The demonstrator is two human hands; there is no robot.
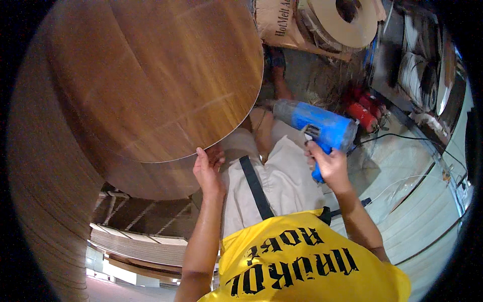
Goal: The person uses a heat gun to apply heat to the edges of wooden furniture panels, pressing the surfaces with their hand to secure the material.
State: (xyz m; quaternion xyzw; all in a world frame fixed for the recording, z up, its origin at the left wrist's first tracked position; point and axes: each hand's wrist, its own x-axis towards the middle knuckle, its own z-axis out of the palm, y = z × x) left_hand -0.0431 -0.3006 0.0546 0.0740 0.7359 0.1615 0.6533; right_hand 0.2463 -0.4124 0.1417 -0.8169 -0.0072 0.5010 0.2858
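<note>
A large round wooden board (166,75) with brown grain and a thin pale edge fills the upper left. At its near rim is my left hand (209,168), one fingertip on the edge and the other fingers curled partly below it. My right hand (329,163) is wrapped round the handle of a blue heat gun (322,126). The heat gun's grey nozzle end points left, toward the board's right rim, and stands apart from it. Part of my left fingers is hidden in shadow under the rim.
Rolls of tan edge strip (370,38) and a brown paper sack (282,22) stand at the top. Red cylinders (363,116) lie right of the heat gun, near a black cord (402,135). Stacked boards (146,246) and a slatted pallet (133,214) are at the lower left.
</note>
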